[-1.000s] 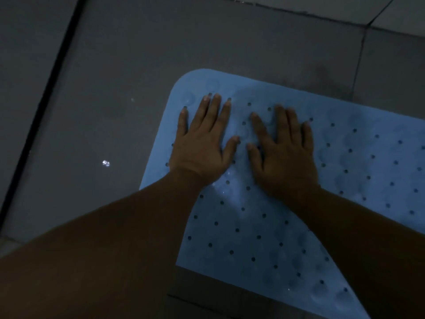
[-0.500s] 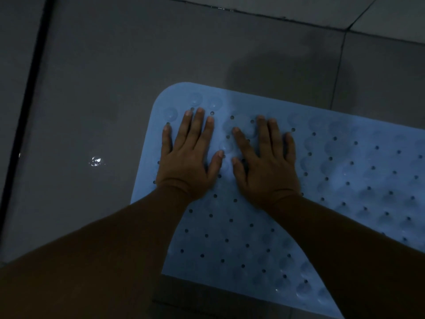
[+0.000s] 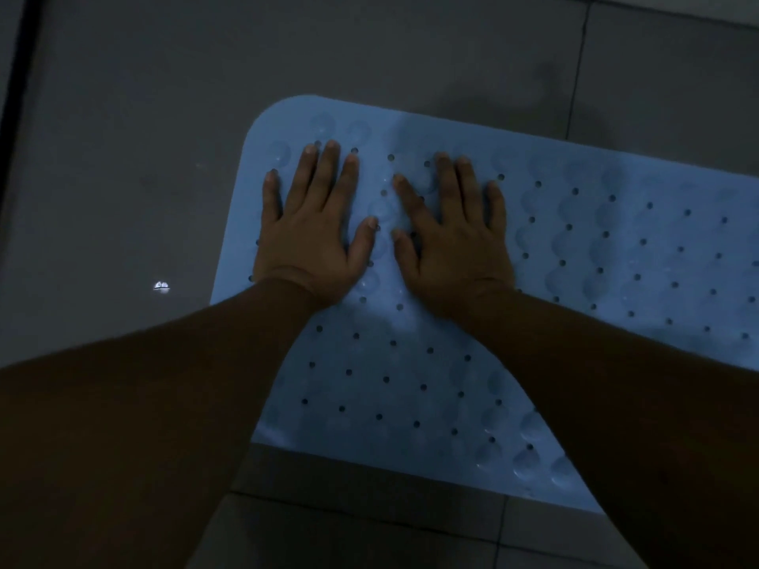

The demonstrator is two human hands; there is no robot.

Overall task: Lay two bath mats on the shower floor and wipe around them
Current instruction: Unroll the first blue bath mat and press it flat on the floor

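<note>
From the head camera, I am looking down at a blue mat point(image 3: 451, 363) that is lying flat on the grey tiled floor point(image 3: 164, 117). I am pressing my left hand point(image 3: 316, 236) palm down near the mat's rounded far-left corner, fingers stretched forward and thumb angled inward, holding nothing. I am laying my right hand point(image 3: 451, 244) flat just beside it in the same way, fingers spread wide, also gripping nothing; the two thumbs are sitting near each other without touching. The mat is showing rows of small holes and round suction-cup bumps, and it is running off the right edge of the picture. A small bright glint point(image 3: 161, 286) is shining on the floor left of the mat. Only one mat is showing here.
</note>
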